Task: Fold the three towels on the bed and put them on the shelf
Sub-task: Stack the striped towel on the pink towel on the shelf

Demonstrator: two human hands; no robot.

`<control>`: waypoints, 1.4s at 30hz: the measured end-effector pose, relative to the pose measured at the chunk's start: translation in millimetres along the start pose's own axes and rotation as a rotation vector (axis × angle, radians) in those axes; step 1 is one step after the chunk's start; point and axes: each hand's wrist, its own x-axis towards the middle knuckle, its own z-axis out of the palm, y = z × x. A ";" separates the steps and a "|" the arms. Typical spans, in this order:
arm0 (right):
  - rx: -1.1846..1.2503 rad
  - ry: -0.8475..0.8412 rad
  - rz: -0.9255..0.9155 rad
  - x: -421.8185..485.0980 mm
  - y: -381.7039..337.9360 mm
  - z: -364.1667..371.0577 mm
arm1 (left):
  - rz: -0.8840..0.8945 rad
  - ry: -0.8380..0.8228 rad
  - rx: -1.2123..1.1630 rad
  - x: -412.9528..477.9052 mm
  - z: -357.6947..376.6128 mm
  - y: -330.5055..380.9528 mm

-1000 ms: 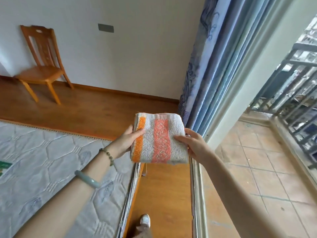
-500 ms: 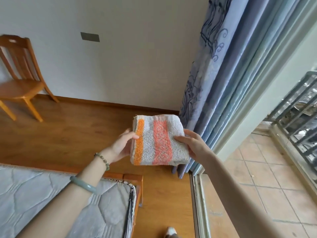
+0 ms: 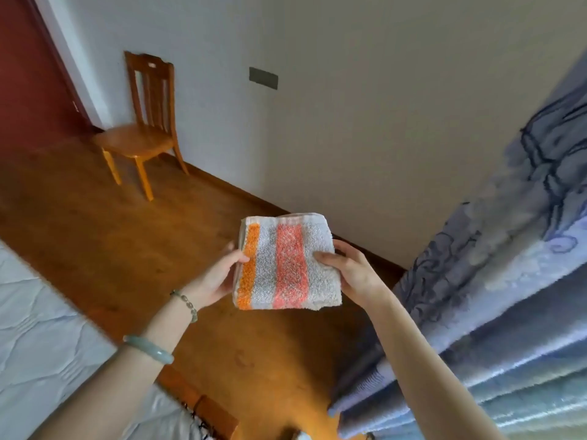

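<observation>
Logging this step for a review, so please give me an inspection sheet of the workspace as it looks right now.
Surface: quilted mattress at lower left, only partly in view.
Job's things: one folded towel, white with orange and pink stripes, held in the air; other towels and shelf not in view.
Clutter: nothing seen.
Grippers: left hand grips the towel's left edge; right hand grips its right edge.
Cables: nothing seen.
Surroundings: wooden floor, wooden chair against the wall, blue curtain at right, red door at far left.
</observation>
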 end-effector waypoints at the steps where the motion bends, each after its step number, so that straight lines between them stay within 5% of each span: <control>1: -0.024 -0.026 -0.003 17.1 -9.8 -5.0 | 0.008 0.043 -0.030 11.2 1.9 4.8; 15: -0.154 -0.326 0.094 245.3 -42.3 76.6 | 0.067 0.513 -0.089 84.4 -103.8 64.9; 42: -0.262 -0.743 0.087 744.9 -158.4 455.6 | 0.263 0.846 -0.308 279.8 -527.5 303.8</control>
